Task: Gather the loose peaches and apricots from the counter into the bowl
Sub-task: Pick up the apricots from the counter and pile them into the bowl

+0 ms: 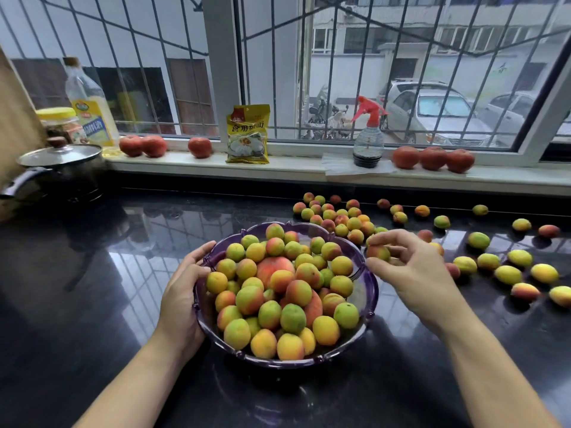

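Left hand [182, 291] grips the scalloped translucent purple bowl [369, 291] rim. Right hand [411, 267] fingers [390, 235] pinch one round apricot [378, 252] above the glossy black desk [92, 288].

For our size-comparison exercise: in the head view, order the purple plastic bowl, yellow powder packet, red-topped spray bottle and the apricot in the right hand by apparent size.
1. Purple plastic bowl
2. Yellow powder packet and red-topped spray bottle: alike, unranked
3. Apricot pinched by right hand

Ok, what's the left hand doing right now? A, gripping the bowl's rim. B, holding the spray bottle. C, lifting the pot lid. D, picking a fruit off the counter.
A: the left hand grips the left rim of the bowl, while the right hand pinches a fruit just beside the bowl.
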Demonstrator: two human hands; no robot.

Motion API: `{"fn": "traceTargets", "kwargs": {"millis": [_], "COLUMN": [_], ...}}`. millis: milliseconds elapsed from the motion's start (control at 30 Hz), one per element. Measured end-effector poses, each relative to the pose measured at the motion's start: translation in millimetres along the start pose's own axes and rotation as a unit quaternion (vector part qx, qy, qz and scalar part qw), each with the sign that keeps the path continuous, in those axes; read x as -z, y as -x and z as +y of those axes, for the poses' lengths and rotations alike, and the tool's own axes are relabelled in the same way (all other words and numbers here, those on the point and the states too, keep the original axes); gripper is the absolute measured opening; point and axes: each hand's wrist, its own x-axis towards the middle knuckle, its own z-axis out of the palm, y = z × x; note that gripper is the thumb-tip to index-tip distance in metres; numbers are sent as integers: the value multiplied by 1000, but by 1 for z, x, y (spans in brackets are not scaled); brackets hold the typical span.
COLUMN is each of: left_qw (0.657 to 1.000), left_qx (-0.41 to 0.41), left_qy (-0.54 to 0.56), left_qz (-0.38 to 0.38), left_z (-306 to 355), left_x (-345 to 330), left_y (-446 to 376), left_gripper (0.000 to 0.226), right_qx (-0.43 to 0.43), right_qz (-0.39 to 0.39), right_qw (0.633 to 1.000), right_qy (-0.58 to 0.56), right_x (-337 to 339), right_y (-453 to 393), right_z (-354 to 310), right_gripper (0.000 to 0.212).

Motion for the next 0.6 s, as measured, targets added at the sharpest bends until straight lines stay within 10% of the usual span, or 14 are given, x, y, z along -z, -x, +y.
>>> {"fn": "traceTargets", "kwargs": {"millis": [600], "left_qw": [1000], "left_qx": [9], "left_qy": [19], "left_qz": [0], "left_z": [-1], "left_x": [2], "left_y": [-4], "left_gripper": [41], "right_qx": [101], "right_qz": [-167], "right_qw": [950], "right_qy": [244], "right_x": [-14], "right_y": [18], "right_z": [-34], "right_gripper": [38]}}
